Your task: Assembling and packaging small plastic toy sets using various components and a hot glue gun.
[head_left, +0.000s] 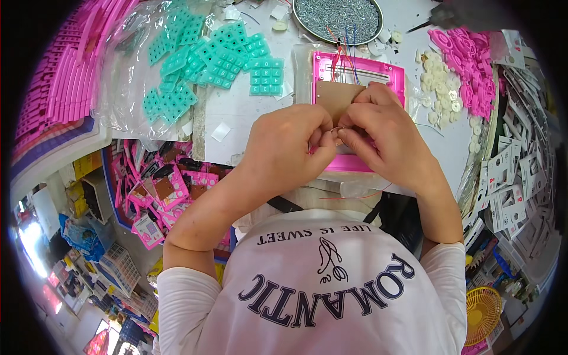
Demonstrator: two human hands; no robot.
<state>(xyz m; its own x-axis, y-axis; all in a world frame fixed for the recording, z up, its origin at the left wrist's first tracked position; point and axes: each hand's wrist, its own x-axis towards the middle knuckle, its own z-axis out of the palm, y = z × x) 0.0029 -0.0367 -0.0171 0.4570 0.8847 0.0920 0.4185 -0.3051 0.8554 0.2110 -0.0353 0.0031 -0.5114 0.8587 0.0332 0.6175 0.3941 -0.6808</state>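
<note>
A pink plastic casing (pixel 397 76) lies on the worktable in front of me, with a brown circuit board (pixel 337 96) inside it. Red and blue wires (pixel 338 56) rise from its far end. Over the near half of the casing, my left hand (pixel 296 142) is closed in a pinch on a thin wire (pixel 336 129). My right hand (pixel 381 124) pinches the same wire close beside it, knuckles over the board's right edge. Both sets of fingertips nearly meet, and they partly hide the wire's ends.
Teal rubber keypads (pixel 266 80) lie at the left by a clear plastic bag (pixel 124 89). A round metal tray (pixel 296 18) of screws stands at the back. White round parts (pixel 441 89) and pink parts (pixel 476 89) are piled at the right. Pink assemblies (pixel 165 189) fill a bin at lower left.
</note>
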